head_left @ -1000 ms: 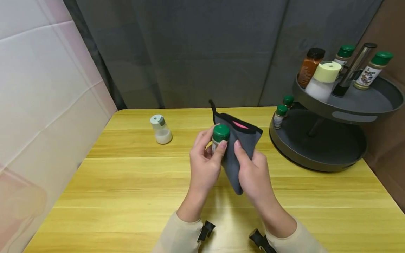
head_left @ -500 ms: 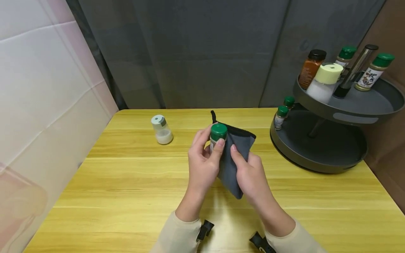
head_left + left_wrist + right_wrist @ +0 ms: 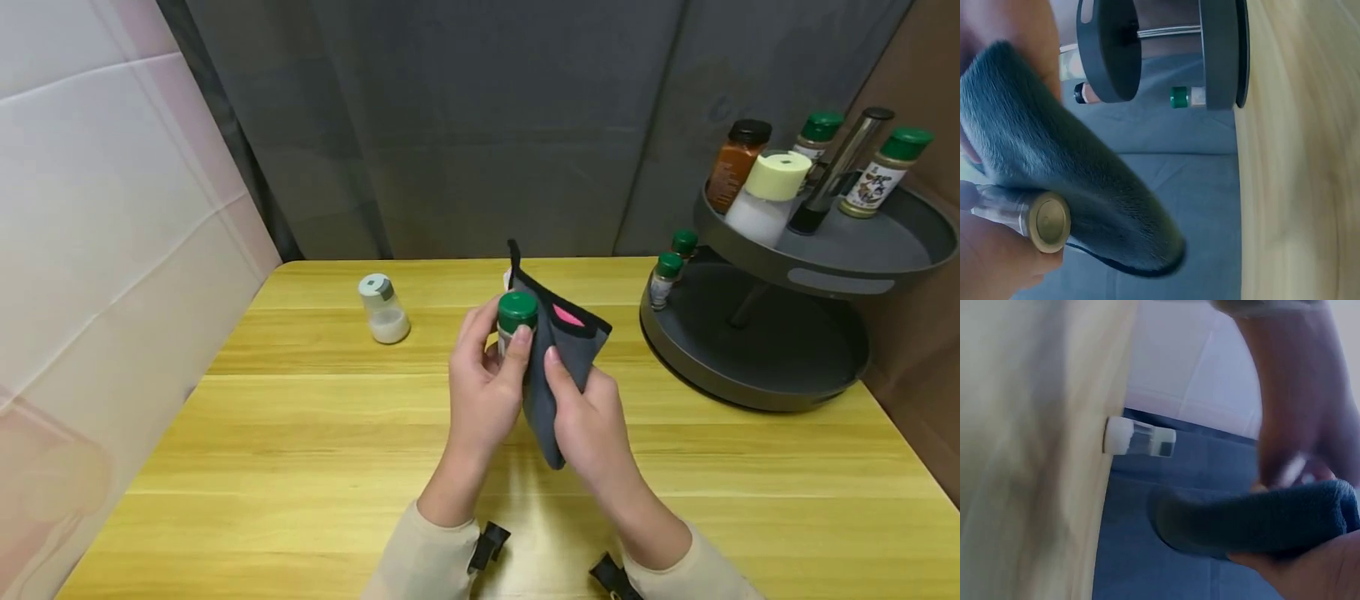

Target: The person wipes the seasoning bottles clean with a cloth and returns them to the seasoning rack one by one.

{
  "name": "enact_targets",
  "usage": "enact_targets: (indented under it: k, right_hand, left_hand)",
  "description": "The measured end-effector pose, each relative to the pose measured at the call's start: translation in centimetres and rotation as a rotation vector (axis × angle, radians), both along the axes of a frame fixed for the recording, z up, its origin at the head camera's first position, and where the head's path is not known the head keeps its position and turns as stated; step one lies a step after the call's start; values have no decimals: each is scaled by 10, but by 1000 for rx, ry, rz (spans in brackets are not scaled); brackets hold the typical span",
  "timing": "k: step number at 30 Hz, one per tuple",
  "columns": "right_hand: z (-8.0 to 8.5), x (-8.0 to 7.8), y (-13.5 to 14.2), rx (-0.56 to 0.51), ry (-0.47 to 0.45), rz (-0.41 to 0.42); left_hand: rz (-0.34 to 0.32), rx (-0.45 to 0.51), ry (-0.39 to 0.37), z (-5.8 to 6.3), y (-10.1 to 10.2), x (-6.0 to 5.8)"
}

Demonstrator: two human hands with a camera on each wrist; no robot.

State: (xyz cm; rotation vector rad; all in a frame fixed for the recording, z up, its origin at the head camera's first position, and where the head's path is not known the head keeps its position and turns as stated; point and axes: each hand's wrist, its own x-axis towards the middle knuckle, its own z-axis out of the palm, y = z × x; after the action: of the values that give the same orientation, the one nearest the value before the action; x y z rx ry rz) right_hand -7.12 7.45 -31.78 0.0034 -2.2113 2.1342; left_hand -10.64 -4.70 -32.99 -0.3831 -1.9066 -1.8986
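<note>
My left hand [image 3: 483, 392] grips a small spice jar [image 3: 517, 312] with a green cap, upright above the table. Its round base [image 3: 1049, 221] shows in the left wrist view. A folded grey cloth [image 3: 573, 354] with black edging and a pink patch is pinched by my right hand [image 3: 596, 425], thumb on the near face. The cloth lies against the jar's right side, and its lower end hangs down. In the right wrist view the cloth [image 3: 1254, 519] hides most of the jar.
A shaker [image 3: 385, 308] of white powder stands at the table's [image 3: 300, 467] back left. On the right is a two-tier grey turntable rack [image 3: 757, 392], its upper tray holding several jars and a grinder [image 3: 836, 175]. Two small green-capped jars [image 3: 663, 279] sit on the lower tier.
The cloth's top edge dips, then lifts and folds so the pink patch shows again, as my right hand works it against the jar. The jar and both hands have shifted slightly left.
</note>
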Motion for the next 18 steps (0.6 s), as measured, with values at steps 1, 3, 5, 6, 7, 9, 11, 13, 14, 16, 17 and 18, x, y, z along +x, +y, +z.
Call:
enact_targets:
  k: [1, 3, 5, 6, 7, 9, 11, 13, 14, 16, 17, 18]
  right_hand:
    - [1, -2, 2, -10, -38, 18]
    - [7, -4, 6, -42, -83, 30]
    - [13, -2, 8, -94, -48, 5]
    - [15, 1, 8, -110, -13, -23]
    - [17, 3, 7, -128, 29, -51]
    - [18, 8, 4, -138, 121, -100]
    - [14, 10, -1, -114, 190, -129]
    - [8, 10, -6, -87, 194, -126]
    - [4, 9, -7, -71, 175, -114]
    - [0, 6, -8, -44, 102, -78]
    - [-1, 5, -8, -49, 58, -54]
    - [-1, 3, -7, -60, 15, -29]
  left_hand:
    - [0, -5, 3, 0, 0, 0]
    - [14, -41, 14, -3, 0, 0]
    - [17, -74, 21, -6, 2, 0]
    - [10, -82, 20, -7, 3, 0]
    - [1, -85, 20, -8, 4, 0]
    - [-9, -85, 15, -8, 5, -1]
    - [-16, -60, 12, -6, 6, -1]
    - [-9, -40, 12, -4, 5, -1]
    - [-2, -35, 13, -2, 4, -1]
    - [1, -18, 15, 0, 2, 0]
    - [5, -15, 18, 1, 1, 0]
    - [11, -17, 18, 1, 0, 0]
